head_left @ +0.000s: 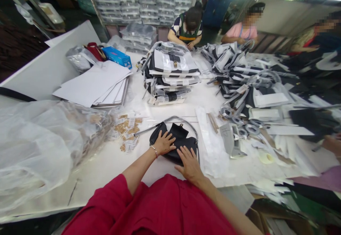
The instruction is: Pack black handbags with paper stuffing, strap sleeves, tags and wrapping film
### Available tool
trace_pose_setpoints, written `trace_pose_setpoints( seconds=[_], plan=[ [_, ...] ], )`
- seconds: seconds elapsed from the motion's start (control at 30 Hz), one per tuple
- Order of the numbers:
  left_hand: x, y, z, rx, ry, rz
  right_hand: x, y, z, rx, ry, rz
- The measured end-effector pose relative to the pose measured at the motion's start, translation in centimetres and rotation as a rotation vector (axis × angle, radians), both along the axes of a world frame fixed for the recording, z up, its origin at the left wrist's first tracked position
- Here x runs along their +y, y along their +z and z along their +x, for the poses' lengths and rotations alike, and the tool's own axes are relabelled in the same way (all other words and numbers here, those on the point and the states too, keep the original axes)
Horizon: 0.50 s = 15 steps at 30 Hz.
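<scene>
A black handbag (170, 156) lies flat on the white table in front of me, its flap (179, 131) turned up and a grey-wrapped strap (190, 124) curving behind it. My left hand (163, 143) rests on the bag's left half, fingers stretched out over the leather. On the right half lies my right hand (189, 164), fingers spread and pressed lightly on the bag near its front edge. Neither hand grips anything that I can see. Left of the bag is a scatter of brown and white tags (128, 130) with strings.
Beyond the bag stands a stack of wrapped bags (173, 64). White sheets (93, 82) and a blue box (117, 56) are at back left, with clear plastic (39, 146) nearer. White strips (210, 142), a grey stand (231, 141) and heaped straps lie right. Several people sit across the table.
</scene>
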State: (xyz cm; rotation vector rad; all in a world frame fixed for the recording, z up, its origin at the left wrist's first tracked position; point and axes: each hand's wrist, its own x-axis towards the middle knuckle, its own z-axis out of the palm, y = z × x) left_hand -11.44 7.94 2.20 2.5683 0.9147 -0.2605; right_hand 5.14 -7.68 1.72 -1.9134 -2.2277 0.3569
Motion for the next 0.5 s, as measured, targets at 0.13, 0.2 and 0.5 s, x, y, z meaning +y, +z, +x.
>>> trace_pose_setpoints(
  seconds=[0.13, 0.2, 0.5],
  plan=[
    [-1.1, 0.9, 0.0, 0.083, 0.011, -0.124, -0.2, -1.0, 0.1, -0.108, 0.038, -0.087],
    [-2.7, 1.2, -0.6, 0.103, 0.009, -0.178, -0.5, -1.3, 1.3, -0.109, 0.077, -0.093],
    [-10.2, 0.2, -2.0, 0.139, -0.012, -0.186, -2.0, -1.2, 2.6, -0.157, 0.175, -0.21]
  ],
)
